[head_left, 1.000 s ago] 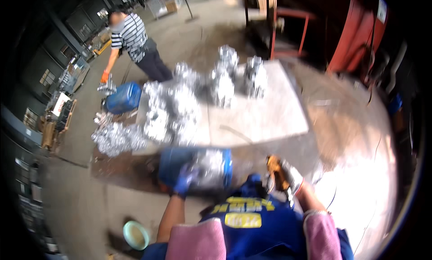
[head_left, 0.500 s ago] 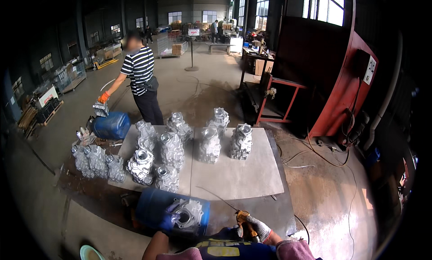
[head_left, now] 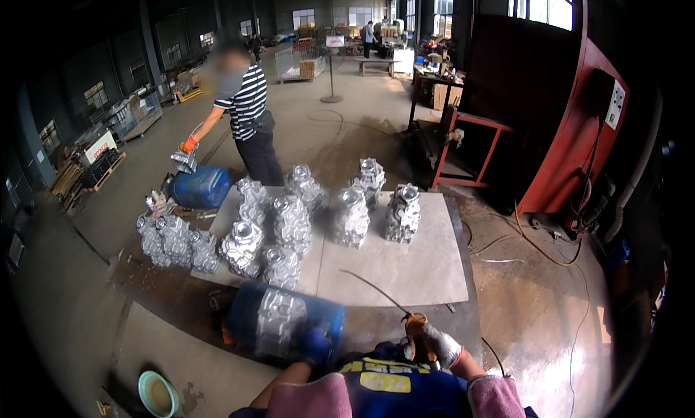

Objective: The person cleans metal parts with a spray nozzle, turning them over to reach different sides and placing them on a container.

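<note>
A grey cast-metal housing (head_left: 279,318) lies on a blue plastic drum (head_left: 242,309) in front of me, its ribbed side facing up. My left hand (head_left: 313,342), in a blue glove, is closed on the housing's right end; motion blurs its fingers. In a white glove with a coloured cuff, my right hand (head_left: 443,344) grips a yellow-orange air blow gun (head_left: 416,331). The gun's long thin nozzle (head_left: 373,291) points up and left over the table, apart from the housing.
Several similar housings (head_left: 292,226) stand on a pale sheet-topped table (head_left: 405,273). Beyond it, a person (head_left: 250,107) in a striped shirt holds a metal part near another blue drum (head_left: 203,188). A red booth (head_left: 557,143), floor hoses (head_left: 539,255) and a pale green basin (head_left: 157,394) surround the area.
The housing on the drum has turned from its round-holed face to its ribbed side. My left hand has moved from its left to its right end. The view has shifted slightly.
</note>
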Demonstrator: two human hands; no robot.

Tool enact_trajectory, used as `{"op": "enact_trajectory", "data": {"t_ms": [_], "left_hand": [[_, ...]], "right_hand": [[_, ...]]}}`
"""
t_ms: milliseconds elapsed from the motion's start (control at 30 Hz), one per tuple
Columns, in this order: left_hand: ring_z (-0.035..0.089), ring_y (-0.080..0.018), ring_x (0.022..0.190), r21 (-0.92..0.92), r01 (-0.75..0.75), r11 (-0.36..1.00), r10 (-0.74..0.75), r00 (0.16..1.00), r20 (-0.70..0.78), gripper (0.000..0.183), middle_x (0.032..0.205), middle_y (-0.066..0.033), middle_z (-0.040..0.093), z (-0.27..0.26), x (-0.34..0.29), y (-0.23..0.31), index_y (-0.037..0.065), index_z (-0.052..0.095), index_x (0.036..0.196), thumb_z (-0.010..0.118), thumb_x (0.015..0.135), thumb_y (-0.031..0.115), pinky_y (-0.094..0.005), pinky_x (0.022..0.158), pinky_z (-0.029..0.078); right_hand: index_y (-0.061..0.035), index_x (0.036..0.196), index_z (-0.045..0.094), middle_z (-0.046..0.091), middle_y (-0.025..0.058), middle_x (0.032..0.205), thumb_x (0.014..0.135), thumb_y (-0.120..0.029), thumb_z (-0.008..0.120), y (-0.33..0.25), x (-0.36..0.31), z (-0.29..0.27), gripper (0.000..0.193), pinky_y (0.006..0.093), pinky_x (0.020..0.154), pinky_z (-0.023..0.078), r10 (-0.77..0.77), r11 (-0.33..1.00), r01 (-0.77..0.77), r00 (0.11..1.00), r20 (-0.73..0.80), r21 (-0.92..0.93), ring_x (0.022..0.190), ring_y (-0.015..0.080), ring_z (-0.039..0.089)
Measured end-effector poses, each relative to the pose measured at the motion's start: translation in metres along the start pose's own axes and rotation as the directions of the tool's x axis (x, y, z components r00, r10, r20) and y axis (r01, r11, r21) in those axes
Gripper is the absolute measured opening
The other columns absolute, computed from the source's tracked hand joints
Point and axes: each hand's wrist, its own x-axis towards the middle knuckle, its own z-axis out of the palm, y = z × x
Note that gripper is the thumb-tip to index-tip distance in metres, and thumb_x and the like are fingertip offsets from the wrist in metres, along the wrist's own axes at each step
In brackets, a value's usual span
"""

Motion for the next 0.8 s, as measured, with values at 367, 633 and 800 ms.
{"op": "enact_trajectory", "data": {"t_ms": [367, 633, 800], "left_hand": [[0.056, -0.0332, 0.109, 0.197, -0.006, 0.98, -0.034, 0.979, 0.203, 0.057, 0.117, -0.0158, 0.062, 0.083, 0.015, 0.003, 0.009, 0.06, 0.123, 0.054, 0.082, 0.048, -0.0506, 0.102, 0.035], [0.046, -0.0275, 0.122, -0.731, 0.662, -0.164, -0.349, 0.655, 0.671, 0.06, 0.133, -0.0147, 0.05, -0.01, 0.035, -0.009, 0.009, 0.045, 0.136, 0.053, 0.092, 0.049, -0.0413, 0.104, 0.037], [0.048, -0.0244, 0.126, -0.895, 0.318, -0.314, -0.224, 0.891, 0.395, 0.054, 0.135, -0.015, 0.051, -0.047, 0.024, -0.051, 0.008, 0.045, 0.137, 0.046, 0.098, 0.045, -0.0383, 0.106, 0.035]], "right_hand": [[0.0047, 0.112, 0.063, 0.07, 0.0099, 0.089, 0.094, -0.059, 0.041, -0.022, -0.004, 0.0, 0.069, 0.0309, 0.067, 0.051, -0.093, 0.761, 0.018, 0.992, -0.082, -0.648, 0.07, 0.0184, 0.064], [-0.007, 0.131, 0.052, 0.064, 0.0104, 0.092, 0.095, -0.049, 0.048, -0.06, -0.042, -0.012, 0.056, 0.0295, 0.057, 0.05, 0.253, 0.817, -0.163, 0.963, 0.091, -0.553, 0.07, 0.0112, 0.06], [-0.0118, 0.139, 0.046, 0.061, 0.0077, 0.091, 0.095, -0.055, 0.047, -0.033, -0.015, -0.026, 0.062, 0.0281, 0.065, 0.049, 0.199, 0.803, -0.061, 0.965, 0.169, -0.593, 0.07, 0.0131, 0.054]]}}
